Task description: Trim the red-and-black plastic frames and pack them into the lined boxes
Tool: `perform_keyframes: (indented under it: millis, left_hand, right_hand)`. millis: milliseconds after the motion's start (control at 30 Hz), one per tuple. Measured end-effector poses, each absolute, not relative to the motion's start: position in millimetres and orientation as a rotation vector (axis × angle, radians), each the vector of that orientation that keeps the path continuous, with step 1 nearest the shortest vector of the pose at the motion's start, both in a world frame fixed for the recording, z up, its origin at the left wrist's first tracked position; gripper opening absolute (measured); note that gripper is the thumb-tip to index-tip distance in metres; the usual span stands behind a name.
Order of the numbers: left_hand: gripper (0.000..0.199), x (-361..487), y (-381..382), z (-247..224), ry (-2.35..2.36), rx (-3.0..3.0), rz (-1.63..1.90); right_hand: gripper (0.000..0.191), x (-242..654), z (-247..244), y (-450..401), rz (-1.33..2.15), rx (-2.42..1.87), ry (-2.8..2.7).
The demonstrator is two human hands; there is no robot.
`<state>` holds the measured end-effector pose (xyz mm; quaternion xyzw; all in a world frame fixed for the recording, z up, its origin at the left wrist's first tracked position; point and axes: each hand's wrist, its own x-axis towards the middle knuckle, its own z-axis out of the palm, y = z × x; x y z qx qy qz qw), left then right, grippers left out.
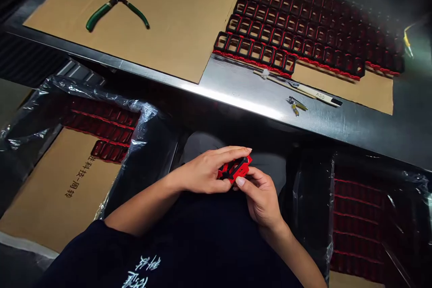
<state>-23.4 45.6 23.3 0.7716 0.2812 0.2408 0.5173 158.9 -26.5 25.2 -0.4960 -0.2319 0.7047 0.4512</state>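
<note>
Both hands hold one small red-and-black plastic frame [240, 171] above my lap, in front of the table edge. My left hand [211, 171] grips it from the left, fingers along its far side and thumb at the near side. From the right, my right hand [261, 193] pinches its red side between thumb and fingers. Part of the frame is hidden behind the fingers. On the table, rows of similar red-and-black frames [256, 51] stand close together.
Green-handled cutting pliers [118, 6] lie spread on a cardboard sheet [168, 22]. A white marker [319, 94], a thin stick [286, 84] and a nail clipper [297, 104] lie near the metal table's edge. Plastic-lined bins with more frames stand left [135, 121] and right [332, 216].
</note>
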Motion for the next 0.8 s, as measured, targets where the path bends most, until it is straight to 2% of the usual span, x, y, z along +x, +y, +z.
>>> perform_keyframes:
  millis: [267, 800]
  left_hand:
    - [0.084, -21.9, 43.4, 26.5, 0.710, 1.914, 0.652]
    - [0.074, -15.6, 38.9, 27.9, 0.798, 1.943, 0.711]
  right_hand:
    - [0.010, 159.1, 22.9, -21.8, 1.710, -1.203, -0.688]
    - [0.009, 158.6, 21.1, -24.4, 1.621, -1.248, -0.714]
